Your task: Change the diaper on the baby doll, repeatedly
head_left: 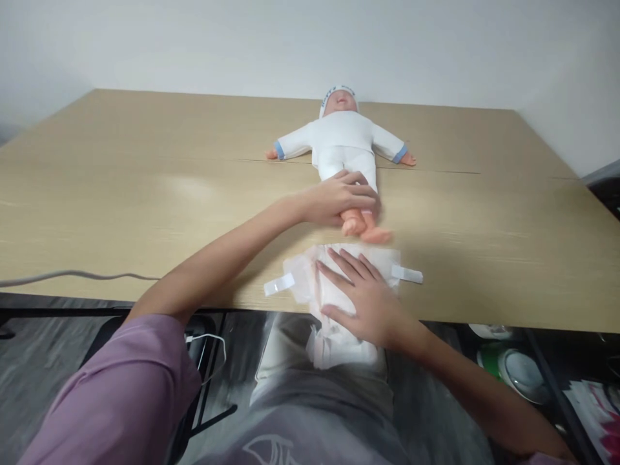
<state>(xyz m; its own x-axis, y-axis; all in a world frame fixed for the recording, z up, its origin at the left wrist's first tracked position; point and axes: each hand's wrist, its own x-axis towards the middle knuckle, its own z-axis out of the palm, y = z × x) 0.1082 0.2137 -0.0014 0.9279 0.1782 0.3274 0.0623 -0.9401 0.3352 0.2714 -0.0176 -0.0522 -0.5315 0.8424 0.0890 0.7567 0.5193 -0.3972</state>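
A baby doll (343,132) in white clothes and a white cap lies on its back, arms spread, its feet toward me. My left hand (341,197) is wrapped over the doll's lower legs, its fingers curled around them. Just below the doll's feet, an unfolded white diaper (310,274) lies at the table's front edge, its tabs sticking out on both sides and its near end hanging over the edge. My right hand (363,297) rests flat on the diaper with the fingers spread.
The wooden table (121,194) reaches back to a pale wall. A grey cable (82,274) runs along its front left. Below the edge at right, a shelf holds a green-and-white round container (520,371). A dark chair-like frame (203,387) stands below at left.
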